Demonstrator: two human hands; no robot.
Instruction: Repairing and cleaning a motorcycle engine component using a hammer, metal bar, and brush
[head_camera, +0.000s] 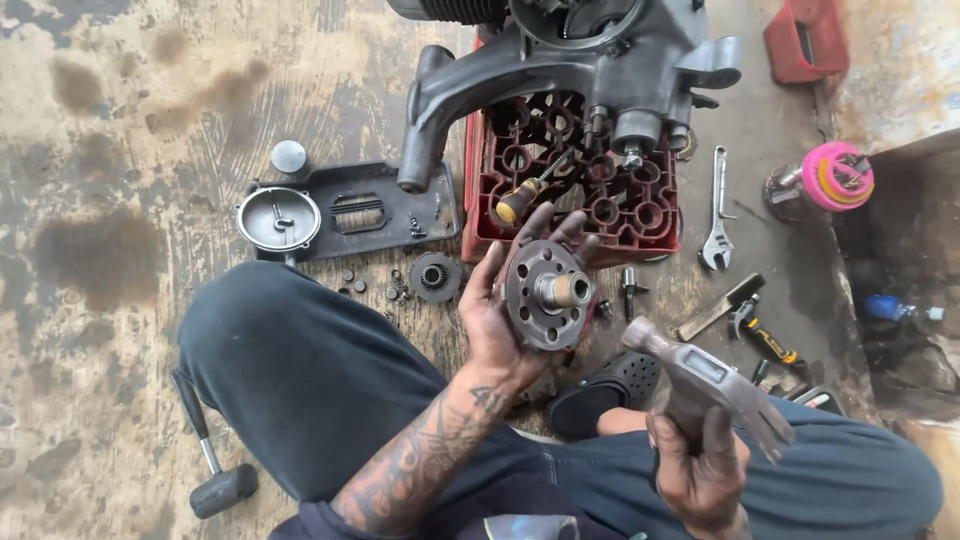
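Note:
My left hand (497, 318) holds up a round metal hub (547, 292) with a short shaft in its middle and several holes around it. The fingers wrap its far edge. My right hand (700, 468) grips the handle of a steel claw hammer (705, 372), whose head points up and left towards the hub, a short gap away. Both hands are above my knees, in dark trousers, near the floor.
A red plastic crate (570, 170) carries a grey engine casing (560, 60). A black plate (360, 210), round cover (278, 218), gear (434, 277) and small parts lie left of it. An adjustable wrench (717, 215), pliers (765, 340), a screwdriver (525, 195) and a mallet (210, 460) lie around.

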